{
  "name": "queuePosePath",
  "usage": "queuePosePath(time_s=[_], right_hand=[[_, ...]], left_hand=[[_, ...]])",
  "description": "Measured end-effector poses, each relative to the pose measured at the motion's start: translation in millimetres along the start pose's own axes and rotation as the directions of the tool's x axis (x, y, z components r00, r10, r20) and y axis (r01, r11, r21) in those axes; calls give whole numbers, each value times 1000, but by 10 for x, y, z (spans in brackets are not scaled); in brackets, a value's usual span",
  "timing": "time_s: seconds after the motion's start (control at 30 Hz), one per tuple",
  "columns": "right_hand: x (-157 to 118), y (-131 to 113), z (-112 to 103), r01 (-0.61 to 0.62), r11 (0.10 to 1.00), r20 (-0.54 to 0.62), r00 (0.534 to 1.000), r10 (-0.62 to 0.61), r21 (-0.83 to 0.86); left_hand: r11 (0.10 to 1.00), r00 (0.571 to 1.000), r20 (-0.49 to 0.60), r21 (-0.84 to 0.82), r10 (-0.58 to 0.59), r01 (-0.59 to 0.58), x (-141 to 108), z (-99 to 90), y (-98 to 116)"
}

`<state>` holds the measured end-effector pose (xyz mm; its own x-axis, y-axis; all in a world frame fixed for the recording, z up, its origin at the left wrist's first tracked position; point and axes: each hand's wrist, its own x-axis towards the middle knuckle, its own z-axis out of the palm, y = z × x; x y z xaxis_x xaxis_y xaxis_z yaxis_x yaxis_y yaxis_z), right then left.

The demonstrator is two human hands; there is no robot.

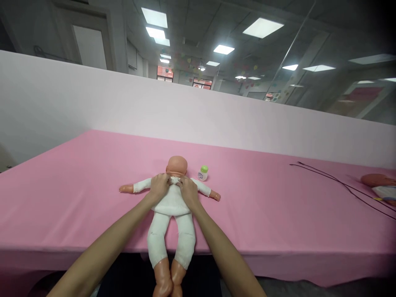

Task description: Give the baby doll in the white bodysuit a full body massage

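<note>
A baby doll [171, 205] with a white cloth body and bare plastic head, hands and feet lies on the pink-covered table. Its face is not visible; its arms stretch out sideways, and its feet hang past the front edge. My left hand [160, 184] rests on the doll's upper body by the left shoulder, fingers curled in toward the neck. Mirroring it, my right hand [187, 189] lies by the other shoulder, fingers bent in at the cloth below the neck. Both hands seem to grip the cloth there; the fingertips are partly hidden. A small jar [203, 173] with a green lid stands right of the doll's head.
The pink tablecloth [256, 198] hangs over the front edge. Thin dark cables [335, 180] run across the right side toward another doll [379, 181], cut off by the frame. Behind the table rises a white low wall [185, 111] with glass above.
</note>
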<state>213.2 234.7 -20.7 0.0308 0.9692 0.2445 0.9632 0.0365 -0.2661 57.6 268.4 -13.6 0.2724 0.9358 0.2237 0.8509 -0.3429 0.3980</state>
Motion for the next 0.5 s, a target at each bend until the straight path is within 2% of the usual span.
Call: queuePosePath(time_s=[0.1,0.2,0.27,0.37,0.5], right_hand=[[-144,9,-143,66,993,-18,998,-64,98],[-269,-8,-170,142,981,-32,990,-139,135],[-293,-33,-113,144,984,6,989,-146,103],[-240,-74,8,81,997,61,995,-82,18],[-151,-104,62,22,1000,63,998,-22,0]], left_hand=[[996,996,-40,-38,84,-85,-177,-145,16],[980,982,-80,-83,172,-179,-329,-195,29],[983,986,-33,-87,162,-165,-361,-162,43],[992,994,39,-79,101,-98,-310,-68,86],[994,997,41,-90,67,-63,-226,-13,169]])
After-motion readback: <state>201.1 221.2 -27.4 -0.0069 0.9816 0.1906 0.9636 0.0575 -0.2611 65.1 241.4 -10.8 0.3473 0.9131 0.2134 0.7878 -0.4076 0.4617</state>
